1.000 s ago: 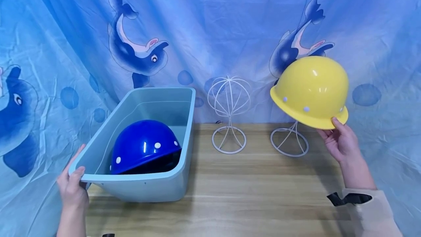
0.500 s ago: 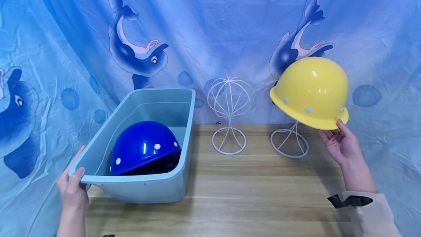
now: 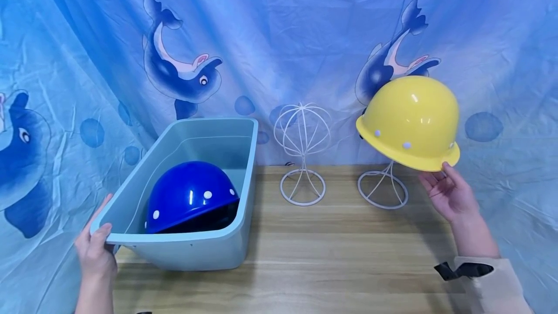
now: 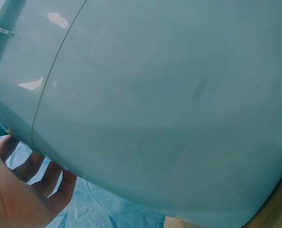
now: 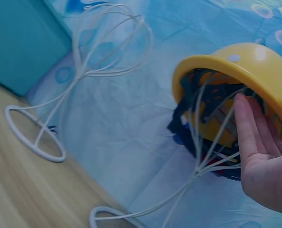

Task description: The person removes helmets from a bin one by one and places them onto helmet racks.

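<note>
A yellow hard hat sits tilted over the right wire stand, whose wire cage reaches up inside the hat in the right wrist view. My right hand pinches the hat's brim, thumb on top and fingers underneath, inside the shell. At the left, my left hand grips the near left corner of a light blue-green plastic bin, thumb over the rim and fingers behind the wall. Inside that bin lies a blue hard hat with white studs, tipped so its dark underside shows.
A second white wire stand, bare, stands between the bin and the yellow hat. The wooden tabletop runs under everything. Behind and at both sides hangs a blue curtain printed with dolphins.
Both hands, the bin and the hats stay almost where they were. My right hand's thumb has shifted slightly along the yellow hard hat's brim. The view drifts a little.
</note>
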`<state>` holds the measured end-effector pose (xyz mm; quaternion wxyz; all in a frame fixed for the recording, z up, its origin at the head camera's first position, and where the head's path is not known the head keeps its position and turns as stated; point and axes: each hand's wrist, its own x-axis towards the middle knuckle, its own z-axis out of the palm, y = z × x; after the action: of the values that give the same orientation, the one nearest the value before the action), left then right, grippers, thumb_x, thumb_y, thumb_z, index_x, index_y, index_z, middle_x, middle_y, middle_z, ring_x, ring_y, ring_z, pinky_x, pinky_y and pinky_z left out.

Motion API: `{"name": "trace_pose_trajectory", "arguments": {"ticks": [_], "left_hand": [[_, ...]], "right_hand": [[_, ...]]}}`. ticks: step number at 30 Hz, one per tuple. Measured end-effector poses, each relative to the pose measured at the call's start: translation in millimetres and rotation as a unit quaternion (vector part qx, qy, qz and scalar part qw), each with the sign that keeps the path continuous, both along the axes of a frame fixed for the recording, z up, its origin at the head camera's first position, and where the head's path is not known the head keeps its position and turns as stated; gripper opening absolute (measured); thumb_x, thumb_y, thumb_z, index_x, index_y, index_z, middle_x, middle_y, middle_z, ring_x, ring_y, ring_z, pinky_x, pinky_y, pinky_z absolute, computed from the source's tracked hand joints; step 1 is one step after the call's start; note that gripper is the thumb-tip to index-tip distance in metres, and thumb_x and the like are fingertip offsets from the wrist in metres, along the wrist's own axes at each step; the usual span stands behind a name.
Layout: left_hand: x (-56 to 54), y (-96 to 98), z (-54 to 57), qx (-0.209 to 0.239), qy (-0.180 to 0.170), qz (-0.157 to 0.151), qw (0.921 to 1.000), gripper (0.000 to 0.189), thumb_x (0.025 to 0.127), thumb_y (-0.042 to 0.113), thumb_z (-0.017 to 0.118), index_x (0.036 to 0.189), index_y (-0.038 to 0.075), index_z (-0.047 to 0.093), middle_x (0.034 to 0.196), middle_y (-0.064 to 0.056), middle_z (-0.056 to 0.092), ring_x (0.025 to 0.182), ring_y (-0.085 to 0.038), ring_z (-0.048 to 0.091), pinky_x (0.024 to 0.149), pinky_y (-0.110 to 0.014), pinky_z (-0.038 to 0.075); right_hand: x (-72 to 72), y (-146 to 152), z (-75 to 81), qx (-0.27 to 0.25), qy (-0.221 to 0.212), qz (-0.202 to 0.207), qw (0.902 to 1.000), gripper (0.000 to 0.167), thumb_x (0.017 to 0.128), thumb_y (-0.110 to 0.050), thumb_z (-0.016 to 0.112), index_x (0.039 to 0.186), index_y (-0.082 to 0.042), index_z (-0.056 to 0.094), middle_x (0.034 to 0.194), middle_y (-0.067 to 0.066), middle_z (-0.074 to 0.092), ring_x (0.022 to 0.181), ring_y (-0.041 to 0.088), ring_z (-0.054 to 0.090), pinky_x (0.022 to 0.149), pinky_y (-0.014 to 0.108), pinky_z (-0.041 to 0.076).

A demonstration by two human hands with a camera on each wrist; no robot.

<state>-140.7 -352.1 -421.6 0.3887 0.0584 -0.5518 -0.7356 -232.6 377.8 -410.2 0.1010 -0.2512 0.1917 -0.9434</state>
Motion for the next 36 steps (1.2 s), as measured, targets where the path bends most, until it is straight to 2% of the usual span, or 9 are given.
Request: {"name": "trace_pose_trajectory", "arguments": {"ticks": [6,10,15,20,25,29,33,36], "left_hand": [[-1.2,0.6,-0.9,0.008,0.008,-0.007,0.9999,0.055,0.087,0.005,0.058,0.141,0.000,0.066,0.131,0.004,0.077,0.114,-0.008,0.070,0.087,-0.019,0.050],[-0.4,1.2,-1.0,0.003,0.005,-0.006,1.0000,0.056,0.087,0.006,0.059,0.142,0.000,0.065,0.133,0.005,0.076,0.116,-0.007,0.069,0.088,-0.018,0.050],[0.7,1.4,-1.1,0.003,-0.001,-0.004,1.0000,0.056,0.088,0.006,0.059,0.143,0.000,0.065,0.133,0.005,0.076,0.116,-0.007,0.069,0.088,-0.018,0.050],[-0.2,0.8,-1.2,0.003,0.011,-0.006,0.9999,0.055,0.088,0.005,0.058,0.142,-0.001,0.065,0.132,0.004,0.076,0.116,-0.008,0.069,0.088,-0.018,0.050],[-0.2,0.1,-2.6,0.005,0.017,-0.009,0.9998,0.055,0.088,0.004,0.058,0.142,-0.002,0.064,0.132,0.003,0.076,0.115,-0.008,0.070,0.088,-0.019,0.050],[-0.2,-0.6,-3.1,0.008,0.018,-0.012,0.9997,0.056,0.087,0.004,0.058,0.142,-0.002,0.065,0.133,0.003,0.076,0.115,-0.009,0.070,0.088,-0.019,0.051],[-0.7,-1.6,-3.3,0.012,0.022,-0.013,0.9996,0.056,0.086,0.004,0.059,0.141,-0.001,0.065,0.132,0.002,0.077,0.114,-0.009,0.070,0.088,-0.019,0.051],[-1.1,-2.2,-3.5,0.013,0.023,-0.015,0.9995,0.055,0.086,0.003,0.059,0.141,-0.001,0.066,0.132,0.002,0.077,0.113,-0.009,0.071,0.088,-0.018,0.052]], "right_hand": [[-4.6,-9.4,-10.9,0.072,0.091,0.018,0.9931,0.049,0.115,-0.008,0.020,0.152,-0.001,0.052,0.142,0.025,0.066,0.135,0.041,0.064,0.116,0.046,0.049],[-4.5,-20.1,-10.7,0.099,0.118,0.031,0.9876,0.051,0.114,-0.005,0.017,0.152,0.001,0.050,0.145,0.025,0.064,0.137,0.041,0.062,0.117,0.045,0.049],[-5.6,-35.9,-12.0,0.134,0.123,0.030,0.9828,0.052,0.113,-0.001,0.016,0.150,0.007,0.052,0.148,0.023,0.063,0.136,0.039,0.063,0.116,0.044,0.049],[-9.0,-55.9,-12.8,0.168,0.124,0.045,0.9770,0.052,0.113,0.003,0.015,0.145,0.008,0.055,0.147,0.022,0.063,0.135,0.037,0.065,0.114,0.042,0.050],[-10.7,-78.6,-15.5,0.235,0.132,0.049,0.9616,0.050,0.111,0.006,0.018,0.142,0.005,0.057,0.145,0.016,0.067,0.131,0.030,0.069,0.112,0.039,0.053],[-12.5,-100.7,-15.0,0.262,0.146,0.066,0.9517,0.047,0.110,0.010,0.023,0.140,0.003,0.059,0.143,0.014,0.069,0.129,0.027,0.070,0.111,0.039,0.053],[-12.4,-123.2,-9.5,0.309,0.152,0.060,0.9367,0.045,0.109,0.010,0.028,0.135,-0.001,0.063,0.138,0.010,0.072,0.126,0.023,0.072,0.109,0.038,0.056],[-11.5,-137.6,-3.2,0.333,0.147,0.056,0.9295,0.044,0.108,0.011,0.031,0.131,-0.005,0.066,0.134,0.006,0.074,0.123,0.021,0.074,0.106,0.037,0.057]]}}
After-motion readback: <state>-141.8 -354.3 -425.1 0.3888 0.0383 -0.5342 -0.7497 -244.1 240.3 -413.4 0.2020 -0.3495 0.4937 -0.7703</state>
